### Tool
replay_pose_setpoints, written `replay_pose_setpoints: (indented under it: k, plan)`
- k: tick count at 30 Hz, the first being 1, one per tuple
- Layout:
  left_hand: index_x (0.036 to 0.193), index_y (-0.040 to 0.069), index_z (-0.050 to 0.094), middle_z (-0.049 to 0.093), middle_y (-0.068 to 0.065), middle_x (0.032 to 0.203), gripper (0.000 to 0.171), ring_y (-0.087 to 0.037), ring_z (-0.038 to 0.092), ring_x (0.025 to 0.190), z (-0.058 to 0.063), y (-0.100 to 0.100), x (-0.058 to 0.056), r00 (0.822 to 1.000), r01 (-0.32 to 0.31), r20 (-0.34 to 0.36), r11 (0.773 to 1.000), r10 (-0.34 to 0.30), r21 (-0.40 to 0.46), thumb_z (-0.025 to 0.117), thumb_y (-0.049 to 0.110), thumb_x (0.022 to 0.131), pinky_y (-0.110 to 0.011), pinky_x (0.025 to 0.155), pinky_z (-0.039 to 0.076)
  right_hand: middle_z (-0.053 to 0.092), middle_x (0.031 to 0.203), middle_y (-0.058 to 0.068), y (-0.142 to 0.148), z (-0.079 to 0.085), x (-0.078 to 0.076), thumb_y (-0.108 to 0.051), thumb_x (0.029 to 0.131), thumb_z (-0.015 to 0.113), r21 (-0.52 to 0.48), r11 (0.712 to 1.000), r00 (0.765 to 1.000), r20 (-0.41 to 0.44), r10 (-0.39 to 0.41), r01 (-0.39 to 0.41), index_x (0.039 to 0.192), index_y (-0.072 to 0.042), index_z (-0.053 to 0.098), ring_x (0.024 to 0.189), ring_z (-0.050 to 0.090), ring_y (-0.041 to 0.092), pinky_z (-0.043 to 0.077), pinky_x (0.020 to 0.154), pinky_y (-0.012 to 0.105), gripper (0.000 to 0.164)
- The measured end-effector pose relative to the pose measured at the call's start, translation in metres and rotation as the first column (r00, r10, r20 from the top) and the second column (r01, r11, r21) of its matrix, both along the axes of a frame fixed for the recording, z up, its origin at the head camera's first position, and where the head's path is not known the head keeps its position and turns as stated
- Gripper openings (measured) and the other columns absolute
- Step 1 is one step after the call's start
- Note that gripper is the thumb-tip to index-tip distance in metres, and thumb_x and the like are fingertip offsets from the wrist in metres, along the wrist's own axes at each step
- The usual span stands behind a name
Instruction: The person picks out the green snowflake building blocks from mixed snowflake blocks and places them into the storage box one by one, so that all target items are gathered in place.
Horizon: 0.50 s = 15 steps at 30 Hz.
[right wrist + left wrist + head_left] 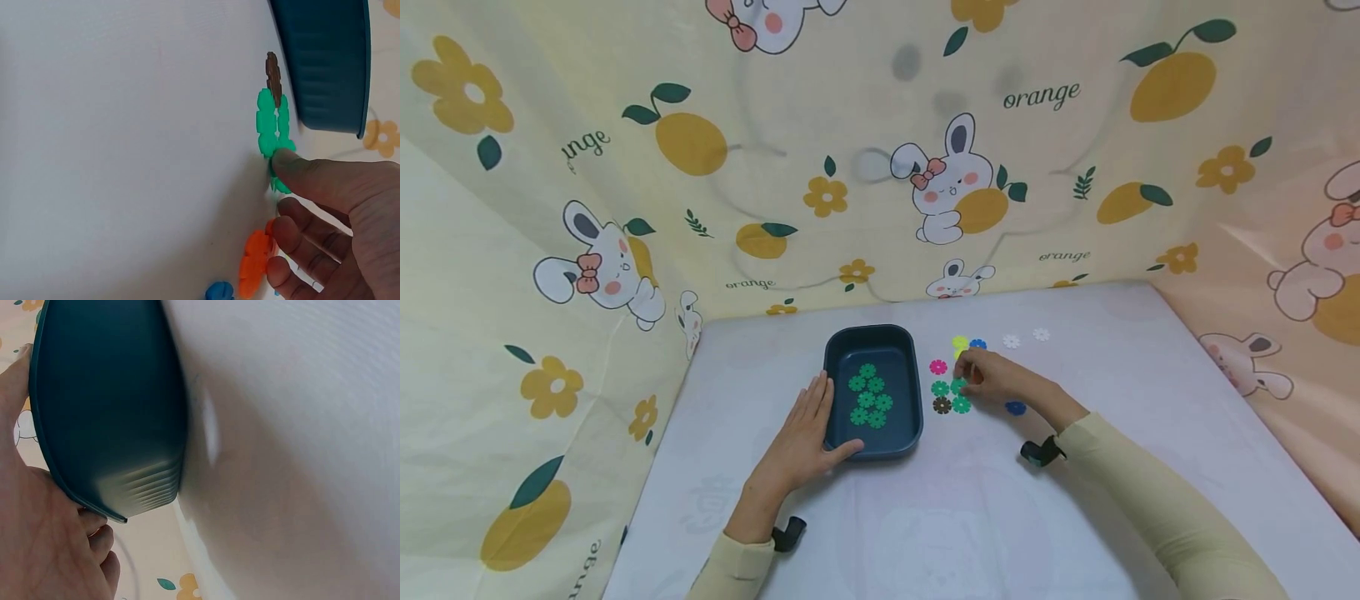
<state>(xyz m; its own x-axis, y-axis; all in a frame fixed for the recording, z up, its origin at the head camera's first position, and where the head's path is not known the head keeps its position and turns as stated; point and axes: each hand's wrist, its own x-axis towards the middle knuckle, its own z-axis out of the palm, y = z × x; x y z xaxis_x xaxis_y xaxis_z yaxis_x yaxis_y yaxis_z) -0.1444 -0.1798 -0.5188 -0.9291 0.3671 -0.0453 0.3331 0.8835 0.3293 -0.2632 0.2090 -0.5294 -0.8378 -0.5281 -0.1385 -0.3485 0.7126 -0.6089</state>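
A dark blue tray (919, 417) stands on the white table, with several green flower-shaped pieces (867, 399) lying inside. My left hand (799, 433) rests along its left rim, fingers straight and thumb by the near edge. Right of the tray, my right hand (992, 375) is bent down over loose flower-shaped pieces. Its thumb and fingers pinch at a green piece (282, 185), partly hidden by the thumb. More green pieces (267, 122) and a brown one (273, 78) lie just past the thumb. An orange piece (252, 264) is beneath the other fingers.
Around the right hand lie a pink piece (937, 367), yellow pieces (960, 342) and blue pieces (1016, 408). Two white pieces (1011, 342) lie farther back on the right. A printed cloth (850, 225) hangs behind and beside the table.
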Motion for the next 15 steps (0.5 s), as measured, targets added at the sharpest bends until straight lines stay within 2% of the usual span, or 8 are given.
replay_pose_setpoints:
  k: [7, 15]
  plan:
    - [0.172, 0.006, -0.001, -0.008, -0.008, 0.181, 0.121, -0.025, -0.005, 0.167, -0.0008, 0.0, 0.0002, 1.0, -0.01, 0.001, 1.0, 0.01, 0.003, 0.054, 0.082, 0.096, -0.045, 0.136, 0.003, 0.065, 0.105, 0.004, 0.0005, 0.0006, 0.0032, -0.007, 0.097, 0.08, -0.034, 0.999, 1.0, 0.005, -0.015, 0.015, 0.115, -0.01, 0.063, 0.094, 0.058, 0.021, 0.056, 0.084, 0.034, 0.024]
    - [0.172, 0.006, 0.0, -0.008, -0.008, 0.181, 0.121, -0.025, -0.006, 0.167, -0.0004, 0.0004, 0.0003, 1.0, -0.011, 0.001, 1.0, 0.011, -0.004, 0.054, 0.083, 0.096, -0.045, 0.136, 0.003, 0.068, 0.102, -0.001, 0.0032, 0.0044, 0.003, -0.005, 0.1, 0.075, -0.035, 0.999, 0.999, -0.046, -0.008, 0.006, 0.111, -0.014, 0.067, 0.096, 0.061, 0.019, 0.057, 0.086, 0.035, 0.016]
